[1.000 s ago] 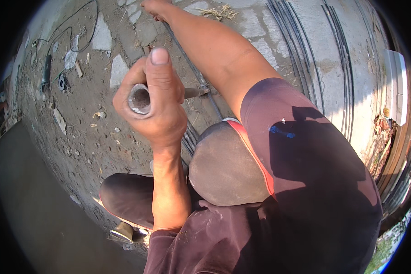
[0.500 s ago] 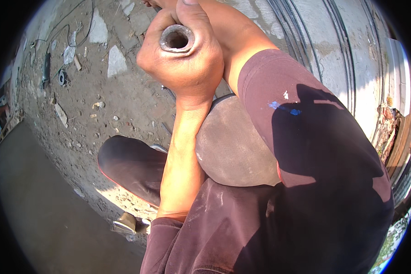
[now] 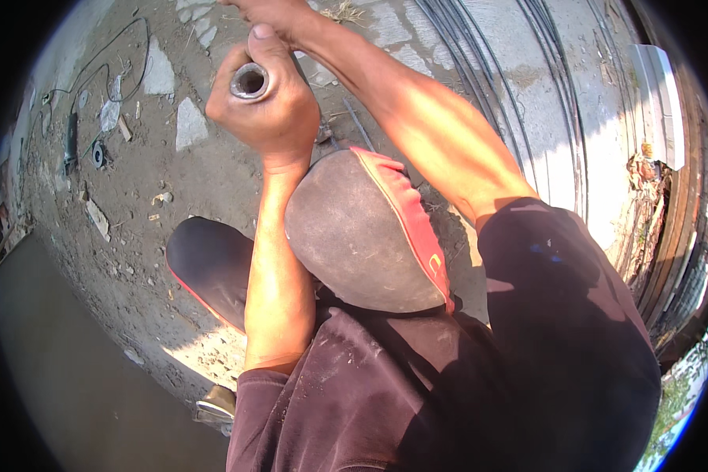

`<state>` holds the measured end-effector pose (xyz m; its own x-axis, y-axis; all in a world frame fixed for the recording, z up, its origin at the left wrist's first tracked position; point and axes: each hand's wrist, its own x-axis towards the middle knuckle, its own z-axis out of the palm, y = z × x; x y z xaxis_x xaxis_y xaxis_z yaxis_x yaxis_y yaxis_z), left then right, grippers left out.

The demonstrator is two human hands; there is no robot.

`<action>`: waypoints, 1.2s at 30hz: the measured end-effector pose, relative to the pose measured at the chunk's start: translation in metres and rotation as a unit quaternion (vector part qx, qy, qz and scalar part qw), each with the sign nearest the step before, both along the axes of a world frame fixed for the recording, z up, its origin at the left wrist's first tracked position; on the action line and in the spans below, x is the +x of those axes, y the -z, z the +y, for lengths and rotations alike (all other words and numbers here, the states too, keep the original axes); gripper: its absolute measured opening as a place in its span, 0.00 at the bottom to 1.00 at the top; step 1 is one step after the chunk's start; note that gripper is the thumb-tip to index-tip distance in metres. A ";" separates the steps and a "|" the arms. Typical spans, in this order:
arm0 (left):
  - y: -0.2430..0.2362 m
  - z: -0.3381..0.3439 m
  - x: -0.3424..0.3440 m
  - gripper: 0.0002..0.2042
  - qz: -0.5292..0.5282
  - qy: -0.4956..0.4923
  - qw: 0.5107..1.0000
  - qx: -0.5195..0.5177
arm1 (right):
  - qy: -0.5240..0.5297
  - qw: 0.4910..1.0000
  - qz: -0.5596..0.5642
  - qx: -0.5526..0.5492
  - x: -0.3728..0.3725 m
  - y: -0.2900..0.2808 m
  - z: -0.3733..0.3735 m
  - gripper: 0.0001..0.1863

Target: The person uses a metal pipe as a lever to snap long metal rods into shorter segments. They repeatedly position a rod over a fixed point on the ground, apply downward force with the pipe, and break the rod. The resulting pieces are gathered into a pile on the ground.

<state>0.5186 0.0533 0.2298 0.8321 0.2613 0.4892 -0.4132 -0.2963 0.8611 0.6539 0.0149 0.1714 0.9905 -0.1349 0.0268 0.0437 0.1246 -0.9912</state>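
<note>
My left hand (image 3: 267, 110) is wrapped in a fist around a hollow metal pipe (image 3: 248, 95), its thumb lying along the top. The pipe's round open end faces up toward me; most of its length is hidden behind the fist. Beyond it, my right hand (image 3: 271, 14) reaches to the upper edge, where its fingers are largely cut off. Whether it grips anything does not show. Between my forearms rises my right knee (image 3: 362, 236), in dark trousers with a red stripe; my left knee (image 3: 208, 263) is left of the left forearm.
Long dark rods (image 3: 554, 71) lie on concrete at the upper right, near a white channel-shaped piece (image 3: 657, 106). At the left, a dark hand tool (image 3: 71, 141), a ring-shaped disc (image 3: 98, 155), a cable (image 3: 145, 59) and stone pieces (image 3: 189, 124) lie on dirt. A small cup-like container (image 3: 218, 403) sits lower left.
My left hand and the pipe have shifted left and appear slightly farther away. My right arm has swung away from my knee, showing more forearm and the red stripe.
</note>
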 end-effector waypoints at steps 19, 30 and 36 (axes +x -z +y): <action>0.017 -0.017 0.022 0.22 0.087 0.202 0.975 -0.043 | -0.035 0.999 0.007 0.018 0.043 -0.006 -0.036 0.37; 0.013 -0.027 0.009 0.18 0.065 0.189 0.978 -0.059 | -0.020 1.000 0.013 0.014 -0.045 -0.043 -0.081 0.42; -0.010 -0.036 -0.004 0.17 0.104 0.180 0.975 -0.074 | -0.044 0.947 -0.104 0.300 -0.131 -0.034 -0.097 0.46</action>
<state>0.5150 0.0174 0.2402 0.9602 -0.0111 0.2791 -0.2793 -0.0314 0.9597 0.5230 -0.0821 0.2050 0.9801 -0.1055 0.1679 0.1945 0.6754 -0.7114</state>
